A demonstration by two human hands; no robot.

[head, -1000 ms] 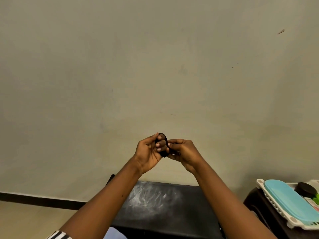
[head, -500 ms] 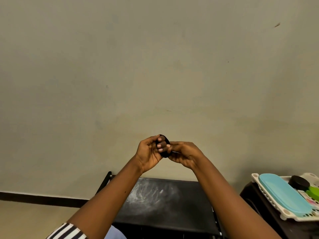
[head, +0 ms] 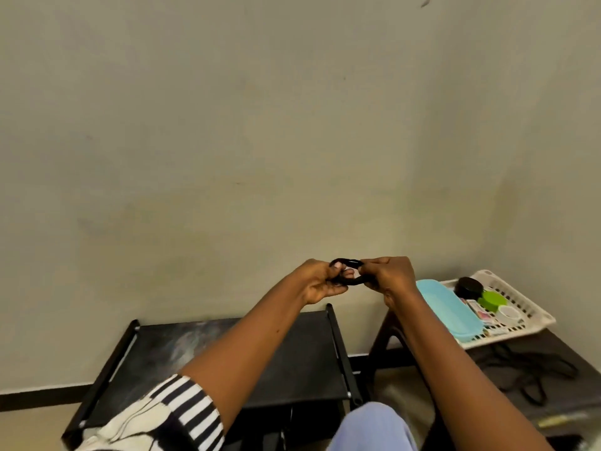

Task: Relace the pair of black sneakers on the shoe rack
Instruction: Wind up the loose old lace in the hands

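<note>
both hands pinch a black lace [head: 354, 281], left hand [head: 320, 283] and right hand [head: 390, 278] each curled on one end. a second ago it sat as a tight wad between touching fingers; now they've drawn a little apart and it opens into a loop, readied for threading, i'd say. it spans the gap between them, held above the rack [head: 309, 353]. no sneakers clearly show.

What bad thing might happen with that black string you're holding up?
The black lace is bunched in loops between the left hand and right hand; pulling might knot it. Held in the air above the shoe rack, it could slip and fall behind. Black cords on the dark table beside could get mixed up with it.
</note>
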